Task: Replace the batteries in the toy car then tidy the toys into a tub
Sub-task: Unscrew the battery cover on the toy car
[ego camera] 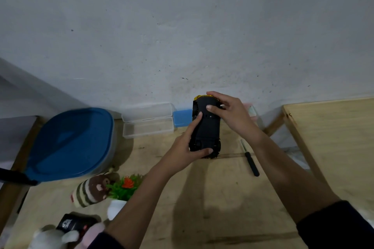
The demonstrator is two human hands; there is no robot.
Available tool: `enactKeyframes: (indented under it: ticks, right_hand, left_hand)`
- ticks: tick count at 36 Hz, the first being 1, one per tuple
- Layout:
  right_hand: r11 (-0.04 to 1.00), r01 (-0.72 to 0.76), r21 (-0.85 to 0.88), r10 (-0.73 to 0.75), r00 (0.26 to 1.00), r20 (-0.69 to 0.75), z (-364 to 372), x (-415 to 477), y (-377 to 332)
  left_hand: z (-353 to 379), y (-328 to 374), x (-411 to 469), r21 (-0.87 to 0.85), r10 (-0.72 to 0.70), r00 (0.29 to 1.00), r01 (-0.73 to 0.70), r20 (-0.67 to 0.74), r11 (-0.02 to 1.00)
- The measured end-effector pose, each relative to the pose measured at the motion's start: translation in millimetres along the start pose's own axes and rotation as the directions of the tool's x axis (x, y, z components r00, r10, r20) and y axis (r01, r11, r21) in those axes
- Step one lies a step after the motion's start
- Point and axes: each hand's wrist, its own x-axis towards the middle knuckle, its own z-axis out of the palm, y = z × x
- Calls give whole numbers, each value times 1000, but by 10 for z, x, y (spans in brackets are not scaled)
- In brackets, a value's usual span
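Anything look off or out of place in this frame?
Nothing spilled or broken. The toy car is belly-up, held by the left hand and right hand, which fits the battery job. The tub has its lid on.

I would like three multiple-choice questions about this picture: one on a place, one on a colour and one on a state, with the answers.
1. Where does the screwdriver lie?
A. On the table, right of the car
B. In the clear box
C. Under the striped plush

2. What colour is the tub lid?
A. Red
B. Blue
C. Green

3. How is the car?
A. On its wheels on the table
B. Inside the tub
C. Underside up, held in both hands

Answers:
1 A: the screwdriver rests on bare wood right of the car.
2 B: the tub lid is plainly blue.
3 C: the left hand and the right hand grip the car, black underside up.
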Motion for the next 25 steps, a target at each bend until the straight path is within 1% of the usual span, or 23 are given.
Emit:
enactKeyframes:
  ticks: [5,10,17,25]
  right_hand:
    - [1000,0,-9,0,1000,-24,-6,-10,41]
    - [1000,12,-11,-12,999,-32,-5,-16,32]
    - [999,19,-30,-19,999,-26,13,-22,7]
    - [997,55,-59,-55,998,-4,61,-44,-37]
  left_hand:
    - [30,-8,14,-102,-7,1000,8,11,995]
    - [44,3,31,-155,-3,1000,2,-6,988]
    - [37,28,89,-118,34,999,-36,-13,992]
    - [30,-33,86,-147,39,997,-49,-65,988]
